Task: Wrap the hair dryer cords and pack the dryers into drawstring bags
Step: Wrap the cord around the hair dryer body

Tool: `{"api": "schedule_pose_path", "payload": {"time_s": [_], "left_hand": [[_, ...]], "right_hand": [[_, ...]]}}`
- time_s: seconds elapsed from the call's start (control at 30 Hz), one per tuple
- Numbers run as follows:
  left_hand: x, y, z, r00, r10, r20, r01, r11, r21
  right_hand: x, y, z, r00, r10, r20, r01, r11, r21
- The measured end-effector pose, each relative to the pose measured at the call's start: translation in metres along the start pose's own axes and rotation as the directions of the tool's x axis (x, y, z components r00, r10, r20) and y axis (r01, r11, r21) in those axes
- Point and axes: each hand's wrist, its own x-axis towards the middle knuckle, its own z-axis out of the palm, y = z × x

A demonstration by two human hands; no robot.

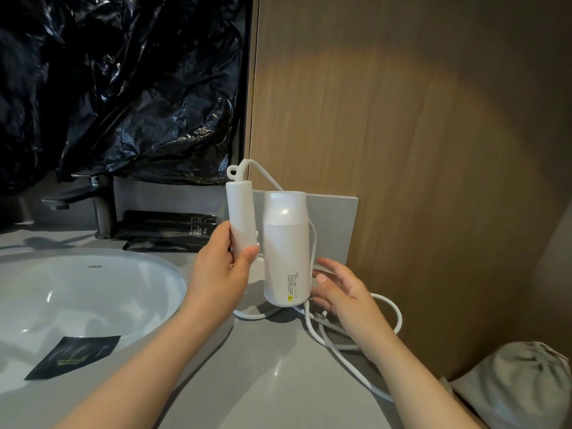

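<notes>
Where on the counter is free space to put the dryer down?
Free: the bare counter in front, between the sink rim and the cord loops. Crowded: black sachets by the faucet, and the right side with cord and grey bag.

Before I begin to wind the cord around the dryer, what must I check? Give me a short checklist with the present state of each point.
1. Dryer held securely: left hand grips the handle of the hair dryer. Ok.
2. Handle folded beside the barrel: ok.
3. Right hand free for the cord: open, holds nothing. Ok.
4. Cord tidy: it lies in loose loops on the counter. Not ok.
5. Plug out of any socket: plug end not clearly visible. Cannot tell.
6. Drawstring bag close by: at lower right. Ok; whether its mouth is open, cannot tell.
</notes>
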Motion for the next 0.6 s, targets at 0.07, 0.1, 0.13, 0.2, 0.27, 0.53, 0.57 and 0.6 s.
{"api": "schedule_pose_path", "payload": {"time_s": [0.07,0.1,0.13,0.2,0.27,0.53,0.57,0.6], "left_hand": [[0.0,0.0,-0.001,1.0,-0.005,-0.007,0.005,1.0,-0.01],[0.001,0.0,-0.001,1.0,-0.005,-0.011,0.005,1.0,-0.012],[0.001,0.0,-0.001,1.0,-0.004,-0.015,0.004,1.0,-0.008],[0.001,-0.001,-0.002,1.0,-0.003,-0.019,0.003,1.0,0.002],[0.001,-0.003,-0.002,1.0,-0.003,-0.02,0.003,1.0,0.0],[0.004,-0.005,-0.001,0.99,-0.108,-0.093,0.096,0.988,-0.119],[0.004,-0.006,-0.001,0.988,-0.122,-0.091,0.109,0.985,-0.136],[0.004,-0.006,-0.001,0.987,-0.136,-0.085,0.123,0.981,-0.149]], "right_hand": [[0.0,-0.003,0.0,0.999,0.051,0.01,-0.052,0.997,0.05],[0.0,-0.003,-0.001,0.998,0.067,0.01,-0.067,0.996,0.065],[0.0,-0.002,-0.001,0.997,0.073,0.005,-0.073,0.994,0.082],[-0.001,-0.002,-0.001,0.997,0.073,-0.01,-0.072,0.992,0.101],[-0.002,-0.002,-0.001,0.997,0.067,-0.027,-0.066,0.996,0.06],[-0.006,0.007,-0.004,0.964,-0.149,-0.219,0.076,0.947,-0.313],[-0.007,0.008,-0.006,0.954,-0.185,-0.238,0.08,0.917,-0.39],[-0.007,0.009,-0.007,0.947,-0.216,-0.237,0.083,0.88,-0.467]]}}
